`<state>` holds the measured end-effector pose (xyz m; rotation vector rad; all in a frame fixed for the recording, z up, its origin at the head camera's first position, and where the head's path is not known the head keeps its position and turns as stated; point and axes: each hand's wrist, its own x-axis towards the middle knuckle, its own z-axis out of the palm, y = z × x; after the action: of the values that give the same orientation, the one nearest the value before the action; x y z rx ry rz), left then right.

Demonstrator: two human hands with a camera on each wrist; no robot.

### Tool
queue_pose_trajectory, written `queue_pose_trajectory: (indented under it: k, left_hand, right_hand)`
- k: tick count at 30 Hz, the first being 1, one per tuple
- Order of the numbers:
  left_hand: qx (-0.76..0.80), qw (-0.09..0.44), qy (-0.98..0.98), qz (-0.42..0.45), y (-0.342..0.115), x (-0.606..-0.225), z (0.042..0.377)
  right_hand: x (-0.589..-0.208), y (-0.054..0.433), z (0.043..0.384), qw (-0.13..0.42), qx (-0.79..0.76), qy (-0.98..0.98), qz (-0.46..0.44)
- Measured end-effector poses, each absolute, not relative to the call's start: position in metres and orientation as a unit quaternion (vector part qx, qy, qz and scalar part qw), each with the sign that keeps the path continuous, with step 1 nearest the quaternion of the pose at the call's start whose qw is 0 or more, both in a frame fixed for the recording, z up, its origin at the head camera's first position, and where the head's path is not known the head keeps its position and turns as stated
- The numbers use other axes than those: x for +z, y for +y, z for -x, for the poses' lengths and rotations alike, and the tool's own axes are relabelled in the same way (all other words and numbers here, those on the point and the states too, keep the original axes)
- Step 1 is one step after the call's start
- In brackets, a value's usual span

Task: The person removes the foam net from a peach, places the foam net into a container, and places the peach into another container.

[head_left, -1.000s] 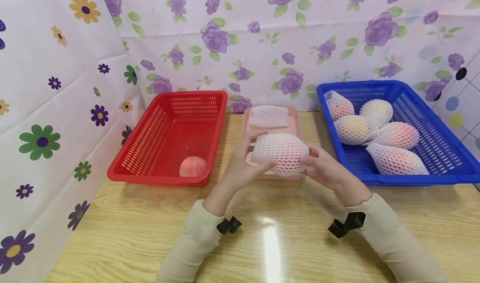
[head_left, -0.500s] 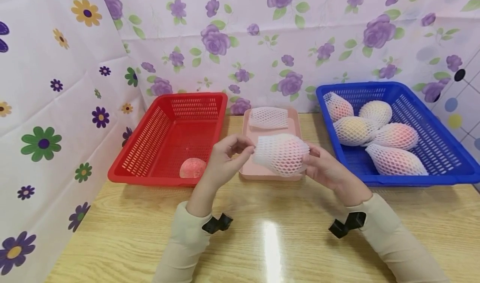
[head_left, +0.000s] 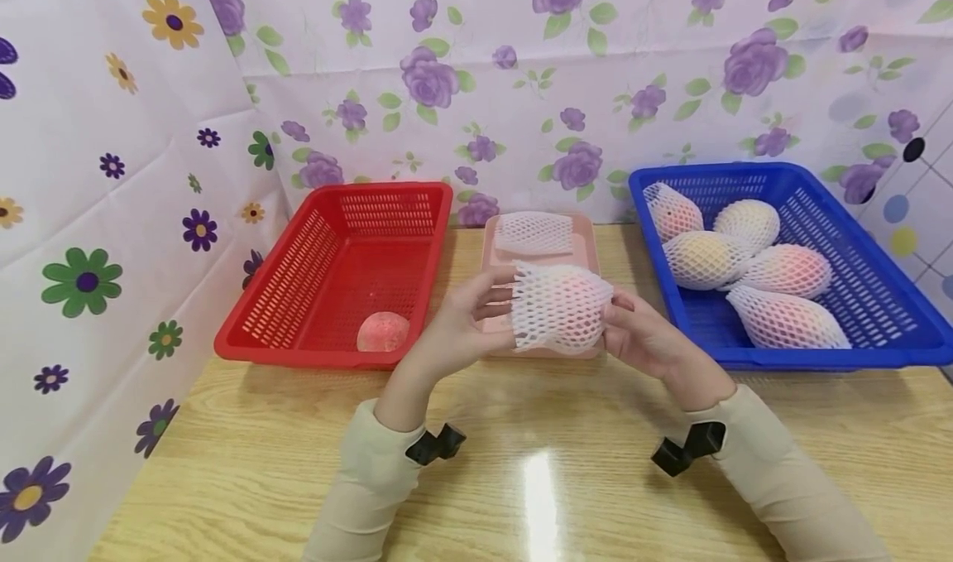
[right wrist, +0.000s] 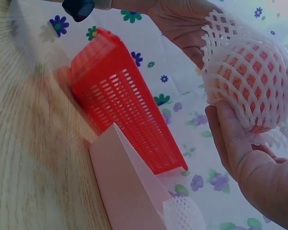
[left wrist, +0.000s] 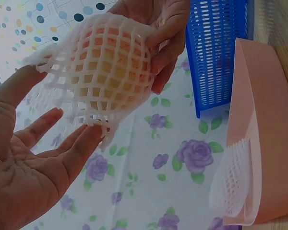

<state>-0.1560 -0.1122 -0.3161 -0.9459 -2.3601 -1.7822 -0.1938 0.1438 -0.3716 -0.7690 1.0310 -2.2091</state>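
Observation:
A round pink-and-yellow peach (head_left: 575,301) sits inside a white foam net sleeve (head_left: 530,309), held up over the near part of the pink tray. My right hand (head_left: 644,334) grips the wrapped peach at its right end, fingers curled round it in the right wrist view. On the other side, my left hand (head_left: 454,322) has its thumb and fingers spread within the sleeve's loose mouth. In the left wrist view, the net's frayed edge hangs over the thumb tip and fingertips (left wrist: 93,134), stretched wide apart, away from the fruit.
The pink tray (head_left: 487,256) holds another flat foam net (head_left: 533,232). At left stands a red basket (head_left: 328,355) with one bare peach (head_left: 382,332). A blue basket (head_left: 878,357) at right holds several net-wrapped fruits (head_left: 789,268). A flowered cloth (head_left: 514,90) hangs behind.
My left hand first lay against the wrapped peach, then drew left, pinching the sleeve's end; now its fingers spread that end wide. My right hand keeps its hold in place.

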Motion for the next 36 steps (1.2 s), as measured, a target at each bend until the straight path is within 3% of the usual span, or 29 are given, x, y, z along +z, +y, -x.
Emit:
queue_pose_trajectory:
  k: [12,36]
  left_hand:
    - [-0.587,-0.006,-0.761,0.277,-0.104,-0.321,0.156]
    - [-0.606,0.042,-0.742,0.283,-0.094,-0.326,0.156]
  right_hand:
    - [-0.374,0.140,0.192,0.289,-0.843,0.366,0.268]
    - [-0.369,0.130,0.182,0.218,-0.891,0.373,0.142]
